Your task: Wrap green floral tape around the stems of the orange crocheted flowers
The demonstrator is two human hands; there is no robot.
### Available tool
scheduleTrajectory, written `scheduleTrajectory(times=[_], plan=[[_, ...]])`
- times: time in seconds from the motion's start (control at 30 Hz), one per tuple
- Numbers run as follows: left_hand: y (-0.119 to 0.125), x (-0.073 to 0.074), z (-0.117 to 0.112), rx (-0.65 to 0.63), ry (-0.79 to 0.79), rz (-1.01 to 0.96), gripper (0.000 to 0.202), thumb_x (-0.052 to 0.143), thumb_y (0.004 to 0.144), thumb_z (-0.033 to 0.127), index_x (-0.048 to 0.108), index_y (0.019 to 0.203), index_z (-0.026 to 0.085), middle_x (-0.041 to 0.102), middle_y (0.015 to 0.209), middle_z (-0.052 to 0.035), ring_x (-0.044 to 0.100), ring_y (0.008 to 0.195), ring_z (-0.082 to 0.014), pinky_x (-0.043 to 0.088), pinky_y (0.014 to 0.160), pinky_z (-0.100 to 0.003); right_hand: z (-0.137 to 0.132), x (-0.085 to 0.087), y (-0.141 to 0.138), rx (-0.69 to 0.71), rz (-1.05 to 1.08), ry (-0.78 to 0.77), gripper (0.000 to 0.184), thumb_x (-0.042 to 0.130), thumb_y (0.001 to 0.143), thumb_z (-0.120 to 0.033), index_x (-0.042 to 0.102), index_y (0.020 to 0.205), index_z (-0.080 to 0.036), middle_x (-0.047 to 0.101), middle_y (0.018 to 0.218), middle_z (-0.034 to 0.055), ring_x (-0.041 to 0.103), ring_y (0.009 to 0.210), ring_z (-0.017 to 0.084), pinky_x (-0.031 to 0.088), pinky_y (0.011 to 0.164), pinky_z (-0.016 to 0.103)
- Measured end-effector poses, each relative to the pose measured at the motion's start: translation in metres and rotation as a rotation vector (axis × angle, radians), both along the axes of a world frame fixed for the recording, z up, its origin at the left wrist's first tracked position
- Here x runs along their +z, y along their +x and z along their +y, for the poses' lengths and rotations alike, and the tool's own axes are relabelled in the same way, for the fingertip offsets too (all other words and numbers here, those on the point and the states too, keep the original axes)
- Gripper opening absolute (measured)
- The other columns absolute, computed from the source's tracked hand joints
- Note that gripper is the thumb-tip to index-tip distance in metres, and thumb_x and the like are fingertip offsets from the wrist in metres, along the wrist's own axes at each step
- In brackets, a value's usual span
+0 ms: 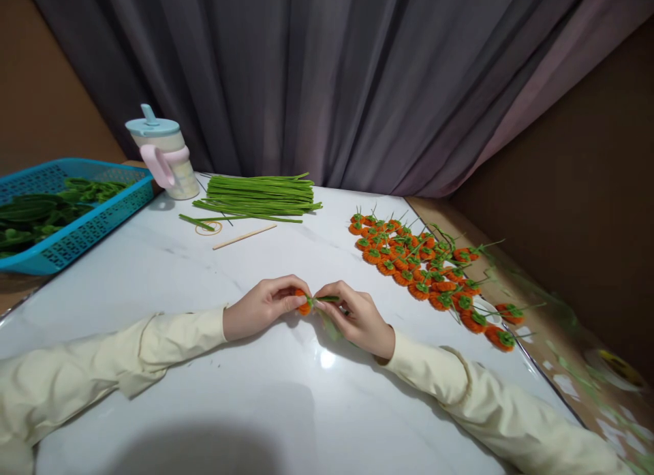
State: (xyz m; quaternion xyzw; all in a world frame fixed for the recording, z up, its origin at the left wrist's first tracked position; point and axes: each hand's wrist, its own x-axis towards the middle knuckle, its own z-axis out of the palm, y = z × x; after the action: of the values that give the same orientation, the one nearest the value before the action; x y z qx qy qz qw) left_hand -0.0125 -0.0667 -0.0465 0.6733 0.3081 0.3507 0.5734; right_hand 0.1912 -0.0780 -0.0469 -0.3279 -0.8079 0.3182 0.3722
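Observation:
My left hand (270, 304) is closed, its thumb and fingers pinching a small fuzzy orange craft fruit (303, 304) with a green top. Close beside it, my right hand (357, 317) pinches the green stem (327, 298) at the fruit's top. A pale green, see-through strip (331, 327) hangs below the right fingers; its upper end is hidden. To the right, many similar orange craft fruits (419, 289) with green tops and thin stems lie grouped on the table.
Green fuzzy stems (260, 194) lie bundled at the back of the white table (204, 407). Nearer are a wooden stick (244, 237) and rubber bands (205, 229). A lidded cup (176, 161) and a blue basket (97, 233) of green pieces stand left. Scraps (566, 386) lie beyond the right edge.

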Motion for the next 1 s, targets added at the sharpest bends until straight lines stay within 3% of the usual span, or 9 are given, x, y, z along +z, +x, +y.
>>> scheduleTrajectory(times=[0.23, 0.63, 1.0], plan=[[0.0007, 0.0038, -0.0029, -0.007, -0.047, 0.055, 0.025, 0.056, 0.085, 0.038, 0.058, 0.088, 0.014, 0.06, 0.081, -0.0039, 0.054, 0.073, -0.0141, 0.045, 0.066, -0.026, 0.003, -0.0018, 0.0019, 0.007, -0.03, 0.093, 0.011, 0.048, 0.09, -0.02, 0.059, 0.086, -0.017, 0.063, 0.064, 0.0003, 0.051, 0.049, 0.008, 0.042, 0.051, 0.017], [0.0017, 0.0018, -0.004, 0.023, -0.05, 0.042, 0.02, 0.055, 0.085, 0.034, 0.057, 0.087, 0.015, 0.058, 0.078, -0.0021, 0.051, 0.069, -0.0125, 0.042, 0.063, -0.025, 0.0044, 0.0056, 0.0015, 0.056, -0.042, 0.028, 0.01, 0.051, 0.089, -0.023, 0.059, 0.088, -0.016, 0.066, 0.074, 0.0025, 0.055, 0.056, 0.008, 0.044, 0.055, 0.017], [0.0016, 0.0006, -0.0048, 0.023, -0.025, 0.049, 0.019, 0.054, 0.085, 0.033, 0.058, 0.086, 0.015, 0.058, 0.078, -0.002, 0.05, 0.067, -0.0119, 0.042, 0.062, -0.024, 0.0045, 0.0018, 0.0009, 0.045, -0.029, -0.034, 0.012, 0.054, 0.088, -0.026, 0.06, 0.085, -0.016, 0.068, 0.069, 0.002, 0.056, 0.051, 0.008, 0.044, 0.05, 0.016]])
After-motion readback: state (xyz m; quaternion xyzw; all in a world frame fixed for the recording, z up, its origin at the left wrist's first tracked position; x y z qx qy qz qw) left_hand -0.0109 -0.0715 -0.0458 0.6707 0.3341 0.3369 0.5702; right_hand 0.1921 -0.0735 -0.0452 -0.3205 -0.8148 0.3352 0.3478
